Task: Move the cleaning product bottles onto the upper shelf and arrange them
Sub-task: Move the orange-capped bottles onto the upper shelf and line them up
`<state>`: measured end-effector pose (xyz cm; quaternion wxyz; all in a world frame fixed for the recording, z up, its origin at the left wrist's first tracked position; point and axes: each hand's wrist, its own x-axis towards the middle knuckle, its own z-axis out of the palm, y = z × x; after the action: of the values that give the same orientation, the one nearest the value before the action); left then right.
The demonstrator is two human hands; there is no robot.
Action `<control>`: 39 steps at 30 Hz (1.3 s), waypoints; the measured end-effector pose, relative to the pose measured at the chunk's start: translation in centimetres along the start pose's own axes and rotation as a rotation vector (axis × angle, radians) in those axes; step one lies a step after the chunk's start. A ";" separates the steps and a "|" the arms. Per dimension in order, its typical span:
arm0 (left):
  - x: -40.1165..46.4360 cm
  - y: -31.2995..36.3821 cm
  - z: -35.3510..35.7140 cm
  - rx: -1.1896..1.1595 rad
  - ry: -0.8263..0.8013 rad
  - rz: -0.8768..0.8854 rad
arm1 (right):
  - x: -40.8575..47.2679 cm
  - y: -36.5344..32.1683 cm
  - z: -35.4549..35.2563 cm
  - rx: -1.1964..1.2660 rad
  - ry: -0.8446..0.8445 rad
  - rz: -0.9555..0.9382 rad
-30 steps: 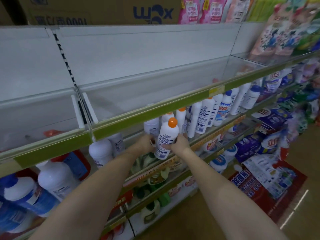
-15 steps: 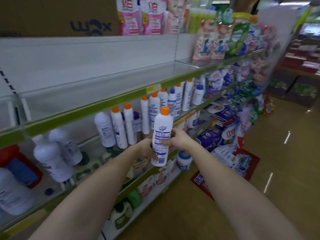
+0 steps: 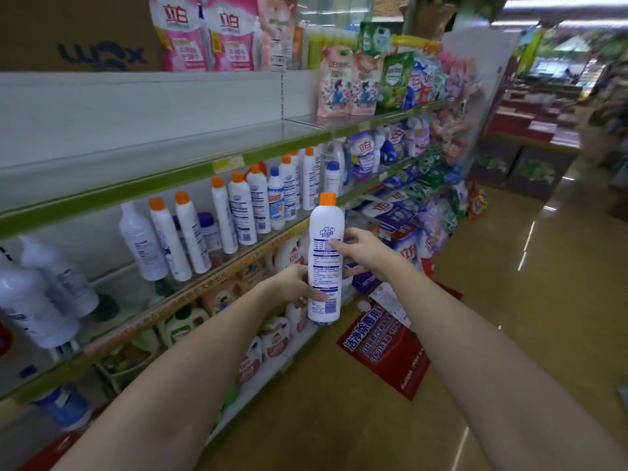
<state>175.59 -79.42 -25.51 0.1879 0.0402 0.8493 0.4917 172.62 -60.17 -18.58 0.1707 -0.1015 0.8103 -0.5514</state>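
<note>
White plastic, orange-capped and tall, the cleaner bottle [image 3: 324, 260] stands upright in the aisle air, clear of the shelves. The left hand [image 3: 294, 283] grips it low; the right hand [image 3: 360, 253] pinches its upper label with the fingertips. That light upper grip may slip, or the cap may knock the green-edged upper shelf [image 3: 142, 185] during the lift.

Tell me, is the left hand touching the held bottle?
Touching. The head view shows the left hand with fingers curled around the lower part of the bottle, thumb lying across its label.
</note>
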 end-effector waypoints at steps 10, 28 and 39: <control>0.6 3.6 2.3 0.042 -0.117 -0.027 | -1.4 1.2 -2.9 0.047 0.077 -0.011; 1.0 6.8 3.8 -0.021 0.003 -0.017 | -0.2 0.0 -1.7 -0.102 0.370 0.045; 1.7 6.7 4.8 -0.329 -0.029 -0.050 | -1.1 -0.6 -5.1 0.061 0.119 0.082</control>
<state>174.97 -71.57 -22.41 0.2165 -0.0050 0.7553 0.6185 171.62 -55.64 -16.14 0.1477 -0.0299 0.8053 -0.5734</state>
